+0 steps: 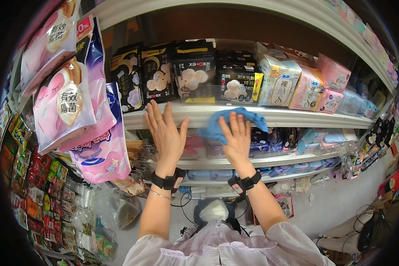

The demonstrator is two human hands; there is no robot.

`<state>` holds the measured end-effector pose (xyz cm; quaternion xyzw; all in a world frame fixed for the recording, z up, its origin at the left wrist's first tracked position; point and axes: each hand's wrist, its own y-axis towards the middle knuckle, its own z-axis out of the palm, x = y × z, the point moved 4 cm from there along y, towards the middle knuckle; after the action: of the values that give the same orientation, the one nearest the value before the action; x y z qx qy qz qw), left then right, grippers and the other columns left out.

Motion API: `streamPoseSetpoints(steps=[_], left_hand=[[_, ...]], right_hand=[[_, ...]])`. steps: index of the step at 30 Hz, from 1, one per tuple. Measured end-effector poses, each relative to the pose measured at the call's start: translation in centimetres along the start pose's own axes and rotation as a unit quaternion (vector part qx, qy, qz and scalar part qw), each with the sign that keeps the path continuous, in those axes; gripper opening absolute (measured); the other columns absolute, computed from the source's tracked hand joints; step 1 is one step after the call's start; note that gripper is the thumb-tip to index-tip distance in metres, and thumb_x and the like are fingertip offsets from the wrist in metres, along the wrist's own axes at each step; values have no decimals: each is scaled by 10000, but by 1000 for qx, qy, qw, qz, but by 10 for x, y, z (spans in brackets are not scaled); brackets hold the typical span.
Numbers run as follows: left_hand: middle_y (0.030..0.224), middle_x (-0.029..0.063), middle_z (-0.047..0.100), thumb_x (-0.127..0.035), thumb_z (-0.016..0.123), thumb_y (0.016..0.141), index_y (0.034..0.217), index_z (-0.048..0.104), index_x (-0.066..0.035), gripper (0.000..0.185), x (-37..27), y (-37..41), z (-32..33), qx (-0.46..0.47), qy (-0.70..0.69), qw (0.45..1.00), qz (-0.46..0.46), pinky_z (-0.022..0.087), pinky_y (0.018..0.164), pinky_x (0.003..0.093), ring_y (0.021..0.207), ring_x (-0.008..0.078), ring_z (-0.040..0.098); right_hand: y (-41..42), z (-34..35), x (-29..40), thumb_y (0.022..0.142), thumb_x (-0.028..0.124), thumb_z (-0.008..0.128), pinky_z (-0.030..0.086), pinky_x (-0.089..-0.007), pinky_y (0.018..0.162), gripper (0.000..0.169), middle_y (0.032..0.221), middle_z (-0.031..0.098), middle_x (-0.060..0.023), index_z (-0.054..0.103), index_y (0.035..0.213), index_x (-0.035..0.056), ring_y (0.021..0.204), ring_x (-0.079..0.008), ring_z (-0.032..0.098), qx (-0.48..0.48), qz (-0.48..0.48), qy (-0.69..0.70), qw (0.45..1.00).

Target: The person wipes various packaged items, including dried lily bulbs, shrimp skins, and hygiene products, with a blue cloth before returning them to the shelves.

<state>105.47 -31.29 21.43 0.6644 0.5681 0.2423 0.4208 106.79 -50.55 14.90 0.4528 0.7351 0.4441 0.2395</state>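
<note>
A blue cloth is bunched under my right hand, which presses it against the front edge of a white shelf. The cloth is partly blurred, and part of it hangs below the edge. Further left, my left hand lies on the same shelf edge with its fingers spread and nothing in it. Its fingertips are close to the bottom of a black Kotex pad package. Black packages and a pale package of pads stand upright along the shelf behind a clear plastic lip.
Large pink and white pouches hang at the left, close to my left hand. Lower shelves hold more packages. Plastic bags hang or lie at the lower left. A person's legs show at the lower right.
</note>
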Motion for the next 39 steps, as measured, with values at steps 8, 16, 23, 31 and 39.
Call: streamPoseSetpoints(steps=[8, 16, 23, 31, 39], left_hand=[[1463, 287, 181, -312, 600, 877, 1320, 389, 12, 588, -2, 0, 1, 6, -7, 1000, -10, 124, 1103, 544, 1370, 429, 145], [1459, 307, 166, -306, 595, 875, 1324, 368, 30, 605, -2, 3, 1, 19, -26, 999, -17, 119, 1101, 551, 1370, 444, 132], [1459, 307, 174, -256, 563, 887, 1318, 370, 20, 547, 1, 2, 0, 31, -28, 999, -3, 109, 1105, 546, 1370, 446, 129], [1463, 301, 181, -291, 558, 898, 1305, 398, 8, 529, 2, 0, -7, 15, -71, 997, 4, 106, 1109, 539, 1382, 428, 118], [1470, 291, 176, -323, 585, 889, 1297, 406, 0, 550, -3, 0, -3, 5, -49, 999, 15, 109, 1113, 527, 1386, 412, 122]], right_hand=[[-27, -38, -70, 921, 312, 481, 74, -534, 1120, 597, 1530, 133, -173, 298, 1439, 78, 1413, -363, 96, -162, 184, 8, 969], [-2, 0, 1, 951, 358, 408, 3, -516, 1123, 627, 1542, 43, -178, 215, 1461, 50, 1417, -379, -4, -180, 227, 72, 954], [20, 32, 72, 709, -17, 545, 196, -552, 1086, 714, 1485, 269, -184, 412, 1391, 146, 1355, -392, 260, -85, 87, 63, 991], [8, 4, 41, 668, -76, 533, 241, -511, 1087, 708, 1468, 302, -183, 461, 1346, 115, 1348, -369, 286, -57, 77, 1, 995], [-20, -45, -38, 691, -103, 486, 250, -470, 1091, 643, 1450, 322, -195, 485, 1313, 59, 1352, -378, 274, -121, 145, -25, 982]])
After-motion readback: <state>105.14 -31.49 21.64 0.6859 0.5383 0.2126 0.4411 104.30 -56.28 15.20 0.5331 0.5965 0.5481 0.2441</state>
